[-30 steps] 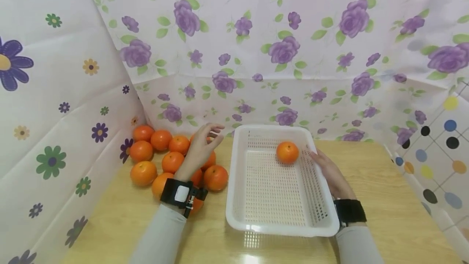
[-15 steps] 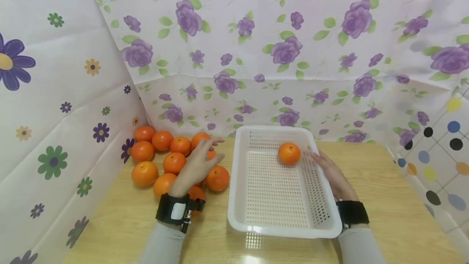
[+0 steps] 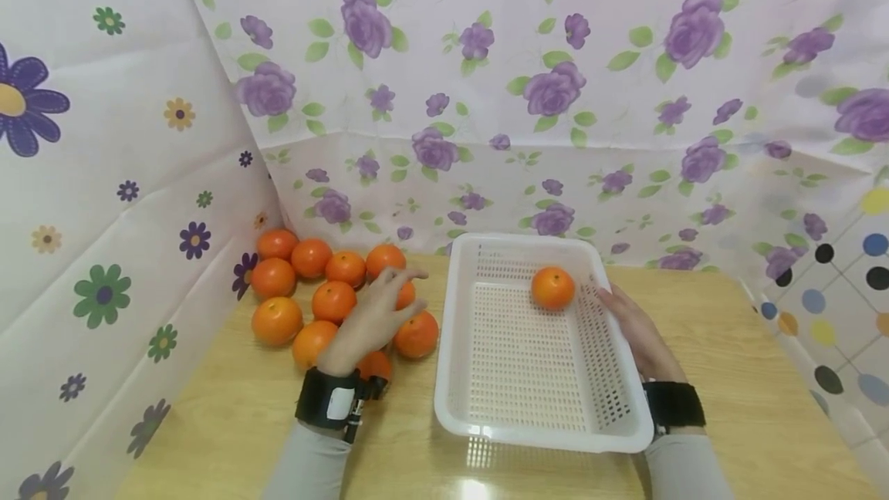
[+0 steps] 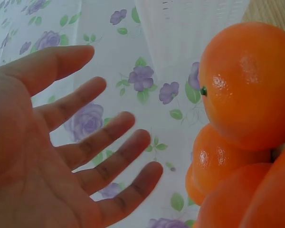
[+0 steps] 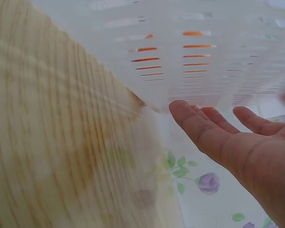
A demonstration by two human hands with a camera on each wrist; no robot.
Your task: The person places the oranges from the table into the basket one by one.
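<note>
My left hand (image 3: 371, 322) hovers over a group of oranges (image 3: 333, 301) on the left side of the table. In the left wrist view its fingers (image 4: 121, 152) are spread and nearly straight, apart from the large orange (image 4: 251, 85) at the right. A white plastic basket (image 3: 542, 438) with slotted walls stands at centre right, a single orange (image 3: 553, 288) lying in its far right part. My right hand (image 3: 639, 338) is at the basket's right side. Seen from the right wrist, its extended fingers (image 5: 194, 128) touch the outer wall below the rim; the thumb is unclear.
The wooden table (image 3: 750, 376) extends to the right of the basket. Behind it hangs a cloth (image 3: 486, 83) with purple roses. A daisy-patterned cloth (image 3: 83, 207) closes the left side, close to the oranges; a dotted cloth (image 3: 854, 346) borders the right.
My left hand has come down and slightly toward me over the oranges, then stayed nearly still. The right hand, the basket and its orange keep their places; the head view has tilted slightly.
</note>
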